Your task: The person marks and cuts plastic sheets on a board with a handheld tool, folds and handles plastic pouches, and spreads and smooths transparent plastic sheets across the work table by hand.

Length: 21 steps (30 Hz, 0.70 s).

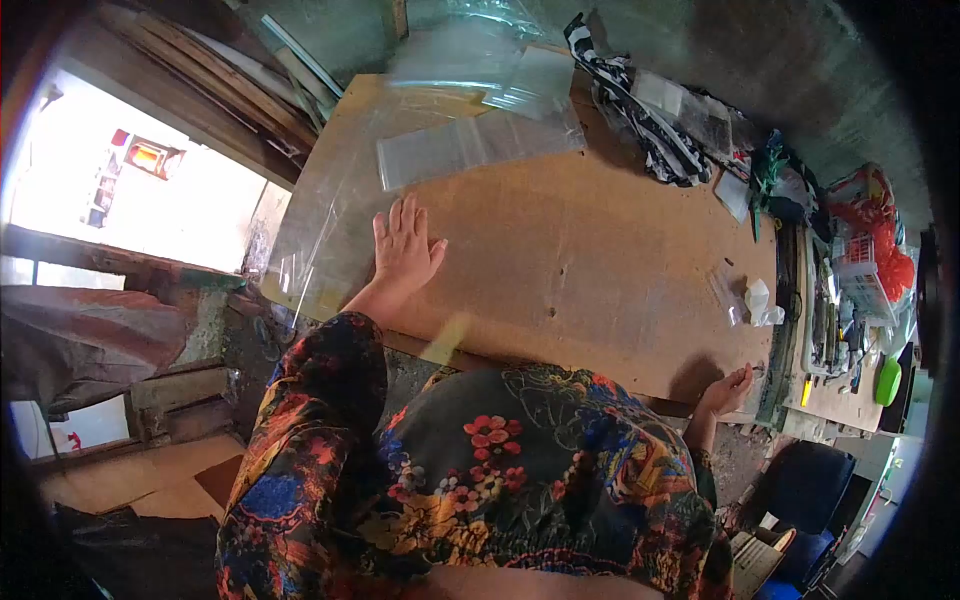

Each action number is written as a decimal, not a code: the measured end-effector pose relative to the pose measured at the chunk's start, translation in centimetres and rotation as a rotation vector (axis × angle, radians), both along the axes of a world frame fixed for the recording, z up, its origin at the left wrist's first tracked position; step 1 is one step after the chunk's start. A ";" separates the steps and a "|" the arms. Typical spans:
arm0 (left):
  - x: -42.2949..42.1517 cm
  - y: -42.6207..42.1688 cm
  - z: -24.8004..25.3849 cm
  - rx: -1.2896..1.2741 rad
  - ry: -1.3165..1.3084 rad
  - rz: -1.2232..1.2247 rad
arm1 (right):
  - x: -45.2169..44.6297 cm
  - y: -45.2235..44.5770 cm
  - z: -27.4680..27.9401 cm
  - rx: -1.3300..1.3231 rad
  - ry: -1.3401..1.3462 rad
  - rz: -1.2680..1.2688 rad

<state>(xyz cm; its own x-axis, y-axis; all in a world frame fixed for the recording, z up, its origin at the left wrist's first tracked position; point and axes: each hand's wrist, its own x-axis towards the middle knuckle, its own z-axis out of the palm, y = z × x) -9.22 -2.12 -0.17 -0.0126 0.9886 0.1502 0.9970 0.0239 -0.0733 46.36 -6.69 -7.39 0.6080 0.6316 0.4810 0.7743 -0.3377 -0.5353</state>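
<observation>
The clear plastic sleeves (470,148) lie toward the far side of the brown board (600,250), just beyond the fingertips of the left hand (405,248); that hand is palm down, fingers straight and slightly spread, gripping nothing; a loose clear sheet (325,215) spreads to its left; the right hand (728,390) is by the board's near right corner, fingers curled, whether around anything I cannot tell; crumpled white plastic (757,298) lies near it.

Plastic sleeves (478,148) are lying on the counter's (600,250) far side, with a bundle (675,155) lying to their right. The left hand's fingers (409,215) are pointing toward the sleeves from nearer. Crumpled paper (757,297) is sitting farther than the right hand (728,388); a basket (862,262) is standing rightmost.
</observation>
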 end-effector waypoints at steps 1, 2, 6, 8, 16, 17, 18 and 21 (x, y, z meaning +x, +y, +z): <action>0.2 0.0 0.0 0.079 -0.036 0.028 | 0.0 0.0 0.0 0.001 -0.001 0.000; 0.0 0.1 0.1 0.080 -0.038 0.028 | 0.0 0.0 0.1 0.009 0.021 0.013; -1.1 0.4 0.2 -0.122 -0.004 -0.269 | -1.0 0.1 1.0 -0.007 0.020 -0.014; -1.5 0.7 0.1 -0.141 -0.021 -0.249 | -1.0 0.1 1.2 -0.017 0.037 -0.012; -0.3 0.0 -0.1 -0.201 -0.099 -0.075 | -0.8 0.0 0.7 -0.001 0.055 -0.009; -0.1 -0.1 -0.1 -0.201 -0.100 -0.075 | -0.3 -0.1 0.2 -0.008 0.018 -0.013; 0.1 -0.2 -0.2 -0.194 -0.096 -0.044 | -0.1 0.0 0.1 -0.014 -0.020 -0.015; 0.8 -0.6 -0.3 -0.181 -0.096 0.028 | -0.1 0.0 0.3 -0.022 -0.010 -0.007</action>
<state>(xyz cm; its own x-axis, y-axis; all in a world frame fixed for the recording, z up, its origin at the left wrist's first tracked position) -8.45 -2.70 -0.44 -0.0467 0.9984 -0.0332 0.9987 0.0472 0.0167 46.29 -6.71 -7.09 0.6077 0.6376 0.4734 0.7771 -0.3545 -0.5200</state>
